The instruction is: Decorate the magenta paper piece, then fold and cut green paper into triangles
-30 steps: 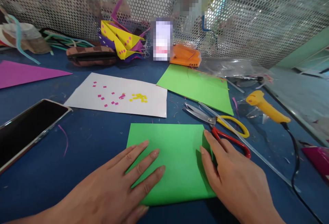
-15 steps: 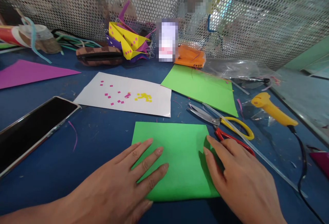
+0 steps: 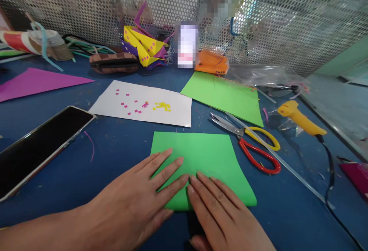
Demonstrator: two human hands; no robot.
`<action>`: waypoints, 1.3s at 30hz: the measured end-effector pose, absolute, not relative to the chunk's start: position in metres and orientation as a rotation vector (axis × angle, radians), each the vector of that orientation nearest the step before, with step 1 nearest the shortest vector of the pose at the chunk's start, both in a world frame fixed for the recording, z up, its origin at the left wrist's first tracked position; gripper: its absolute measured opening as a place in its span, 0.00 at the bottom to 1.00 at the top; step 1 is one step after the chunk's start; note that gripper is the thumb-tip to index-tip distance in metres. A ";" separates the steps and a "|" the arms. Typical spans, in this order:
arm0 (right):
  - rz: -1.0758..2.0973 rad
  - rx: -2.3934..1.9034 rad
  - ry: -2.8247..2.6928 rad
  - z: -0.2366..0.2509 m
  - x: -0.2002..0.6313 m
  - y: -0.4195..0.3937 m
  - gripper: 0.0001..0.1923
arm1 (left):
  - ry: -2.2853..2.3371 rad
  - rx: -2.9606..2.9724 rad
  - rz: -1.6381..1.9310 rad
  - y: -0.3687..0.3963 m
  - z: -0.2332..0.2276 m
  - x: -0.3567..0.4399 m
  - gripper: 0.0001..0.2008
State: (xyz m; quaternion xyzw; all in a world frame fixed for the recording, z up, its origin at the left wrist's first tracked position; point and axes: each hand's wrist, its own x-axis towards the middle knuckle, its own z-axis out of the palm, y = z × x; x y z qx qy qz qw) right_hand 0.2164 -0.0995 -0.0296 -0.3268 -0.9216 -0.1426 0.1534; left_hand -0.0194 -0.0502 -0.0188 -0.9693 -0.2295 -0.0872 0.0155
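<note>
Both hands lie flat, palms down, on a folded sheet of green paper (image 3: pixel 205 159) that rests on the blue table (image 3: pixel 115 151) directly in front of the person. The left hand (image 3: pixel 135 208) covers the sheet's near left corner, fingers spread and extended, gripping nothing. The right hand (image 3: pixel 221 214) presses the near edge at the middle of the sheet, fingers straight and close together, also gripping nothing. The fingertips of the two hands almost meet (whether they actually touch cannot be told).

Surrounding items:
- Scissors (image 3: pixel 250 143) with one red and one yellow handle loop lie just right of the green paper, blades pointing to the far left.
- A yellow glue gun (image 3: pixel 300 118) with a black cord lies further right, near a clear plastic bag (image 3: pixel 258 76).
- A lighter green sheet (image 3: pixel 224 95) lies beyond the scissors.
- A white sheet (image 3: pixel 143 107) bearing small pink and yellow paper squares lies beyond the folded paper.
- A phone (image 3: pixel 40 147), screen dark, lies at the left.
- A purple paper triangle (image 3: pixel 37 82) lies at the far left.
- Folded yellow and purple paper pieces (image 3: pixel 142 47) stand against the perforated metal screen (image 3: pixel 287 20)
</note>
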 end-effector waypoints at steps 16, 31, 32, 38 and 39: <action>-0.280 -1.011 -2.704 -0.037 0.216 -0.110 0.24 | -0.529 -2.967 -0.436 -0.063 -0.031 -0.036 0.18; -0.128 -0.983 -2.701 -0.034 0.216 -0.119 0.22 | -0.483 -2.984 -0.319 -0.074 -0.033 -0.037 0.24; -0.119 -0.992 -2.697 -0.034 0.216 -0.120 0.22 | -0.493 -2.978 -0.318 -0.074 -0.034 -0.037 0.24; -0.230 -1.108 -2.597 -0.033 0.229 -0.131 0.22 | -0.522 -2.966 -0.349 -0.077 -0.037 -0.035 0.22; -0.232 -1.133 -2.600 -0.033 0.230 -0.133 0.22 | -0.512 -2.965 -0.357 -0.077 -0.037 -0.035 0.22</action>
